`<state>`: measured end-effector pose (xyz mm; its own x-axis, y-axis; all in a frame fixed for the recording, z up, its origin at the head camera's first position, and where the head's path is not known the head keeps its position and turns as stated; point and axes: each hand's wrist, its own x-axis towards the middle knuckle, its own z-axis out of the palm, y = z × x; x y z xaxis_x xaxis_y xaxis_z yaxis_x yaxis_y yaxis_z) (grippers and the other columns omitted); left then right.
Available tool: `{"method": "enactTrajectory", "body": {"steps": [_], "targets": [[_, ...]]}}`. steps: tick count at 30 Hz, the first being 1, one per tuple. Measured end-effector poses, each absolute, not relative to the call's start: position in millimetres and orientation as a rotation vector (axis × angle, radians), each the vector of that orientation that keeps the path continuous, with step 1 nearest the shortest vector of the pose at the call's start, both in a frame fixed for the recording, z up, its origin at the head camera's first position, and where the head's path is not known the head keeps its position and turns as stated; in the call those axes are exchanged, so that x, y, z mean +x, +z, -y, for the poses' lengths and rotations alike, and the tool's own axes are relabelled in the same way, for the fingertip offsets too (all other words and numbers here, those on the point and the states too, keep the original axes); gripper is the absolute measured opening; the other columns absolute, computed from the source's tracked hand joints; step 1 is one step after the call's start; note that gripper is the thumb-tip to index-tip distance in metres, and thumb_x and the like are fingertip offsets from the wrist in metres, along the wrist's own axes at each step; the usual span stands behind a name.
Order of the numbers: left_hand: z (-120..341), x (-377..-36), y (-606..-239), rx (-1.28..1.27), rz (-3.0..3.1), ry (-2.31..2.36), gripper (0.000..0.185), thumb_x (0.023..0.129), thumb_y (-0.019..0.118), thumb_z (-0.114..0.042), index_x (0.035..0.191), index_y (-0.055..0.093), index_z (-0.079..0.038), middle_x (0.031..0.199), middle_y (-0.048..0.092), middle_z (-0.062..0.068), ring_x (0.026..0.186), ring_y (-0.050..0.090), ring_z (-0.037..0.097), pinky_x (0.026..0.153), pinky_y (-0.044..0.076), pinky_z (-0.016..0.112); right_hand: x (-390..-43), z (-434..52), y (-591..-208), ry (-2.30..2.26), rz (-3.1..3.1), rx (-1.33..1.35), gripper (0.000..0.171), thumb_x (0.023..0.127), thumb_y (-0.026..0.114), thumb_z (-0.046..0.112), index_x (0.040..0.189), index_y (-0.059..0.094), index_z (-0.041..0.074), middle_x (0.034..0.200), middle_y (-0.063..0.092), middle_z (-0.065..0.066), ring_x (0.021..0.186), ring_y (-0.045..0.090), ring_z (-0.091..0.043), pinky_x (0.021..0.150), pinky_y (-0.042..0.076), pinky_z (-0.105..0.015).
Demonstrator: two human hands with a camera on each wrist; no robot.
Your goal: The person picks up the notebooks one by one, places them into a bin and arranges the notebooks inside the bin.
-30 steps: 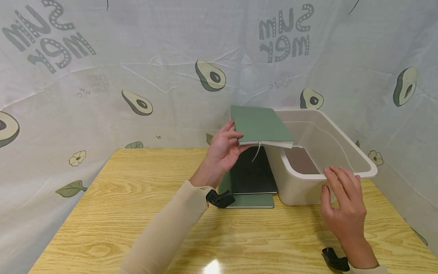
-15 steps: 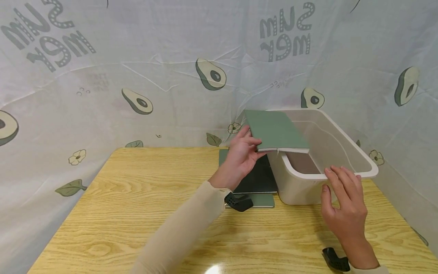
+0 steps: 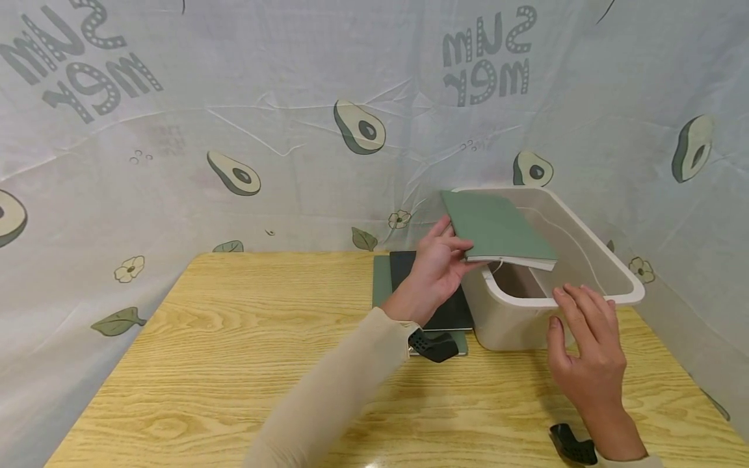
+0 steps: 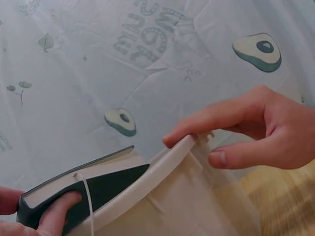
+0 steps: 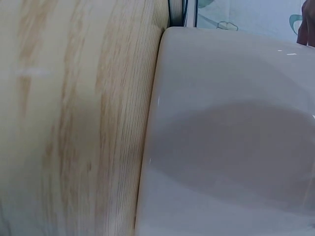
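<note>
My left hand point(image 3: 439, 270) grips a green notebook point(image 3: 500, 224) by its left edge, thumb beneath and fingers on top. The notebook is over the left part of a white plastic bin point(image 3: 509, 325), overlapping its left rim in the head view. A thin white ribbon point(image 4: 87, 194) hangs from its pages in the left wrist view. My right hand point(image 3: 591, 354) rests its fingertips on the bin's front rim, thumb apart from the fingers along the outer wall. The right wrist view shows mostly the bin's outer wall point(image 5: 236, 137).
Left of the bin lie a black notebook point(image 3: 447, 315) and, under it, a green notebook point(image 3: 381, 279), partly hidden by my left arm. They lie on a wooden table point(image 3: 234, 351). A cloth with printed avocados point(image 3: 292, 149) hangs behind the table.
My left hand has carried the green notebook rightward, from beside the bin's left rim to over its opening. The right hand has stayed at the front rim.
</note>
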<state>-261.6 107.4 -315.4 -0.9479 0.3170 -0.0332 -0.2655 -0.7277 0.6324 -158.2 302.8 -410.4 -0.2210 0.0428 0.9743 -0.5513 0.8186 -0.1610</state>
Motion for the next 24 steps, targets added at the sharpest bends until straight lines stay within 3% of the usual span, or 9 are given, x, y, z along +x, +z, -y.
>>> {"method": "enactTrajectory", "body": {"steps": [9,24], "targets": [[-126.8,-262.3,-316.8,0.079,-0.933,2.656,0.088,0.094,0.039,0.025,0.17,0.025,-0.017,0.173,0.033,0.01,0.153,0.041,0.046,0.12,0.032,0.072,-158.4,-303.8,-410.5,0.566,1.722,0.395,0.033,0.099,0.061,0.014,0.119,0.077,-0.006,0.118,0.073,-0.032,0.115,0.061,-0.056,0.125,0.037,-0.058],[-144.2,-262.7,-311.7,0.027,-0.889,2.664,0.09,0.094,0.04,0.025,0.171,0.019,-0.017,0.168,0.037,0.018,0.152,0.043,0.045,0.119,0.031,0.074,-157.6,-301.4,-408.8,0.559,1.721,0.387,0.032,0.099,0.061,0.014,0.119,0.077,-0.006,0.118,0.073,-0.031,0.116,0.061,-0.055,0.125,0.037,-0.056]]}}
